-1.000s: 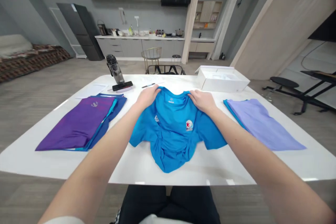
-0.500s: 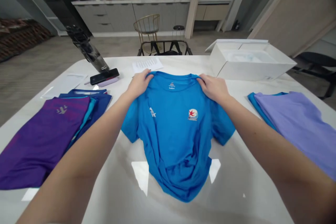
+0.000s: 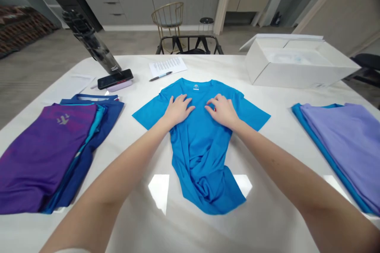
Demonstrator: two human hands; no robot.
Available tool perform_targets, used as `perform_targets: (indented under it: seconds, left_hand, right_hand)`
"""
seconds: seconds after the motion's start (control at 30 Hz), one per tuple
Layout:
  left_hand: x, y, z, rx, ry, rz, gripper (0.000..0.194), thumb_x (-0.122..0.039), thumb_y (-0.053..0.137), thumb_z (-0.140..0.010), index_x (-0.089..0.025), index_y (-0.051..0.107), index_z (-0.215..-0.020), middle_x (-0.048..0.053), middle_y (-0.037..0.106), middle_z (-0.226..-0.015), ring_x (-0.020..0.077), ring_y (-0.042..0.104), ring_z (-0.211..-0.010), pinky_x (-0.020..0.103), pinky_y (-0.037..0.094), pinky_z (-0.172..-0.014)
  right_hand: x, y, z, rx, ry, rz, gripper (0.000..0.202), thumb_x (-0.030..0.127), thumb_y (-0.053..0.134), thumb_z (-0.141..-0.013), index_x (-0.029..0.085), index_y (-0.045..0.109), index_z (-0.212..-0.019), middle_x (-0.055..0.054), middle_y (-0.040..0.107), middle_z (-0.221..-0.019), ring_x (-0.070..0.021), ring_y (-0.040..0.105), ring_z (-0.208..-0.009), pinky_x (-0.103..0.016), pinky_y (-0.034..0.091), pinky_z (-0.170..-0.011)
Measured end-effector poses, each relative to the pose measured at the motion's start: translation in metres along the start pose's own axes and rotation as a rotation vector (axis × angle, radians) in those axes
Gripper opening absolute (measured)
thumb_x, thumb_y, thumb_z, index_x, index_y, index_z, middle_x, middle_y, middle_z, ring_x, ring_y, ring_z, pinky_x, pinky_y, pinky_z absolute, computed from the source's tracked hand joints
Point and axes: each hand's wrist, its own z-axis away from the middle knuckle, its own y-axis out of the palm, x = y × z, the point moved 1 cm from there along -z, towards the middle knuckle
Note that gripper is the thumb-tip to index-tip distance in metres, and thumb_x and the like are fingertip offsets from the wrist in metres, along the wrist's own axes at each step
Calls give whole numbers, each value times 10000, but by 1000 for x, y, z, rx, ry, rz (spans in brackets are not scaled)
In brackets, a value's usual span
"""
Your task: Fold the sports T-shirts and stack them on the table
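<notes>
A blue T-shirt (image 3: 198, 134) lies face up on the white table (image 3: 267, 189), its neckline away from me and both sleeves spread. Its lower part is bunched in folds. My left hand (image 3: 178, 110) rests on the left of the chest with its fingers apart. On the right of the chest lies my right hand (image 3: 222, 111), fingers slightly curled and apart, partly covering the printed badge. Neither hand grips the cloth.
Folded shirts, purple on top (image 3: 47, 150), lie at the left; a lilac garment (image 3: 353, 134) over blue cloth lies right. Behind are a phone (image 3: 115, 79), a vacuum (image 3: 95, 45), a pen (image 3: 160, 76), paper (image 3: 169, 66) and a white box (image 3: 299, 73).
Both hands have let go of the shoulders and moved inward onto the chest. The shirt's upper part now lies flatter with the sleeves spread wider. The camera view has shifted.
</notes>
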Motion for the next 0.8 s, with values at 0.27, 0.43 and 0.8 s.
perform_targets:
  seconds: [0.27,0.43,0.8]
  left_hand:
    - [-55,-5,99,111,180,69,458,-422,430,-1040,-242,544,-1446,110,435,-1599,267,365,-1497,604,210,-1239]
    - [-79,-9,153,49,225,213,364,-267,393,-1040,-219,655,-1289,89,611,-1431,231,530,-1359,527,287,-1224]
    - [-108,-28,261,-40,474,215,349,-314,709,-839,-237,686,-1178,87,637,-1296,279,556,-1244,457,418,-1079]
  right_hand:
    - [52,-19,108,80,-191,-139,248,421,554,-1012,248,715,-1090,-83,665,-1094,-259,577,-1054,-391,366,-881]
    - [76,-45,166,48,-273,-215,226,367,543,-1016,248,730,-1059,-79,683,-1111,-254,573,-1049,-422,357,-932]
    - [103,-43,230,42,-156,-239,184,326,525,-1031,236,686,-1020,-77,672,-1074,-239,591,-1016,-355,416,-854]
